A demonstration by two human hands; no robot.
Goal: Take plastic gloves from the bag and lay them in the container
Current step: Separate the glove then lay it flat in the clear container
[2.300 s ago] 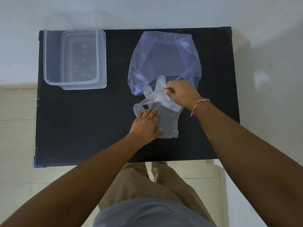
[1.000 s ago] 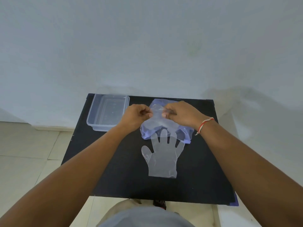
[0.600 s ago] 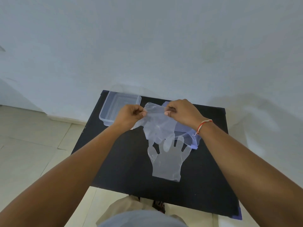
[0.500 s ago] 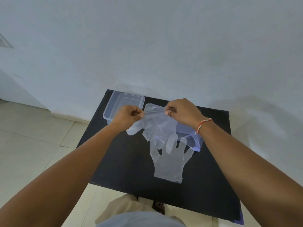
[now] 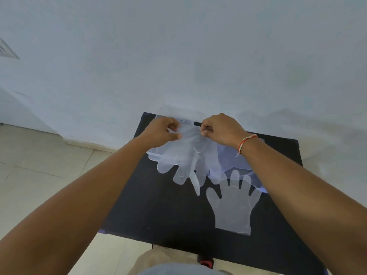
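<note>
Clear plastic, thin and crinkled, hangs between our two hands: we hold a glove [image 5: 187, 155] by its cuff edge above the far-left part of the black table [image 5: 164, 211], its floppy fingers dangling down toward the tabletop. Our left hand [image 5: 161, 132] pinches the cuff's left corner, thumb and fingers closed together on the film, and our right hand [image 5: 220, 130] pinches the right corner the same way, fingers curled shut on the plastic; a red and white thread band [image 5: 245, 141] circles that wrist. Behind the hanging glove, at the table's far-left corner against the pale wall [image 5: 178, 56], we see the clear container [image 5: 156, 154], mostly hidden by our hands and the glove, only its near rim and far edge showing. A second glove [image 5: 233, 207] lies flat on the table nearer to us, on the right half, cuff toward us and fingers pointing away. Its fingertips reach the bluish translucent bag [image 5: 232, 157], which lies on the table's far-right part, partly under our right forearm. Left of the table is a tiled floor [image 5: 39, 155].
</note>
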